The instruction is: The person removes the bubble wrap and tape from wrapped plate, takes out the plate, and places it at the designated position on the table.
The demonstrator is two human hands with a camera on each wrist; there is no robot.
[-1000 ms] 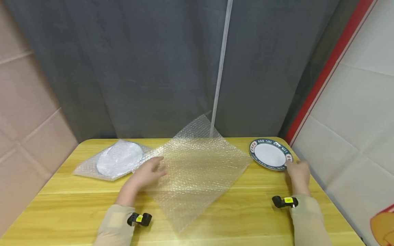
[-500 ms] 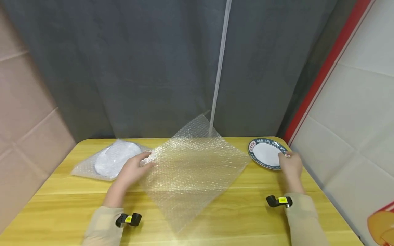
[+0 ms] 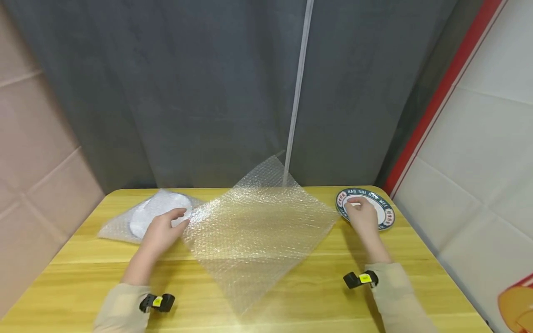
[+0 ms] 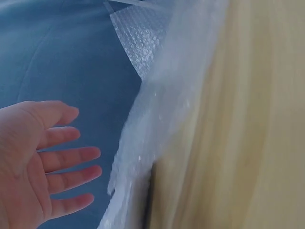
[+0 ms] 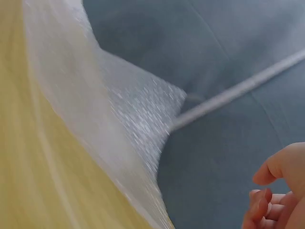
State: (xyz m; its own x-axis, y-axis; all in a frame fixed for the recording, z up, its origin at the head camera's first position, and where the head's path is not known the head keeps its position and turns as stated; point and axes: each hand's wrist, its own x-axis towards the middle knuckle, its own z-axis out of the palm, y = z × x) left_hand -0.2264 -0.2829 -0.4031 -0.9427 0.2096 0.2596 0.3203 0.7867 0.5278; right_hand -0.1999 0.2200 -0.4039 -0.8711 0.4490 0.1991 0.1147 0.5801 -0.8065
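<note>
A sheet of bubble wrap [image 3: 258,226] lies diamond-wise across the wooden table, its far corner reaching past the back edge. My left hand [image 3: 161,233] hovers by the sheet's left corner, overlapping a plate wrapped in bubble wrap [image 3: 145,216]. Its fingers are spread and hold nothing, as the left wrist view shows. To the right, my right hand [image 3: 363,219] is over a white plate with a dark green lettered rim [image 3: 389,218], hiding part of it. In the right wrist view the fingers [image 5: 259,210] are loosely curled with nothing between them, thumb apart.
The wooden table [image 3: 316,296] ends at a dark grey curtain [image 3: 208,92] with a pale vertical strip [image 3: 297,88]. Pinkish panels [image 3: 37,152] stand on the left and a white wall [image 3: 479,152] with a red band on the right.
My left hand has moved left from over the sheet's left part towards the wrapped plate. My right hand has moved left from the plate's right rim across the plate. Sheet and plates stay put.
</note>
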